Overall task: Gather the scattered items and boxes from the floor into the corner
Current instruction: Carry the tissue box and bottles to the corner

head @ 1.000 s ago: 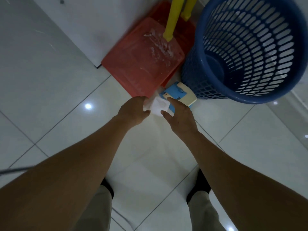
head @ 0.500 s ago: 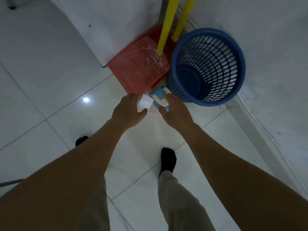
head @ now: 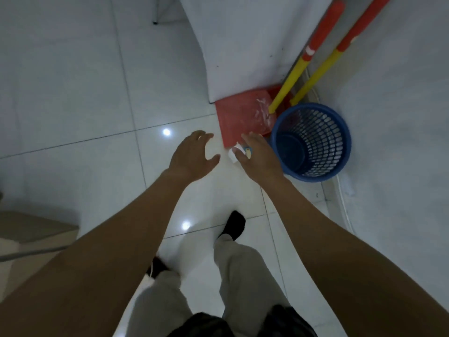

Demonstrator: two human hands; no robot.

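Two light, stiff cartons, I judge: white box (head: 232,156) and blue box (head: 248,150) on the floor (head: 97,98) by the corner dustpan (head: 239,117). My left hand (head: 193,155) and right hand (head: 258,160) hover open; I'd pinch opposite edges.

A blue perforated waste basket (head: 313,142) stands upright in the corner on the white tiled floor (head: 73,93). A red dustpan (head: 240,120) sits just beside it, against the white wall (head: 243,45). Two yellow-and-red handles (head: 291,79) lean into the corner behind both.
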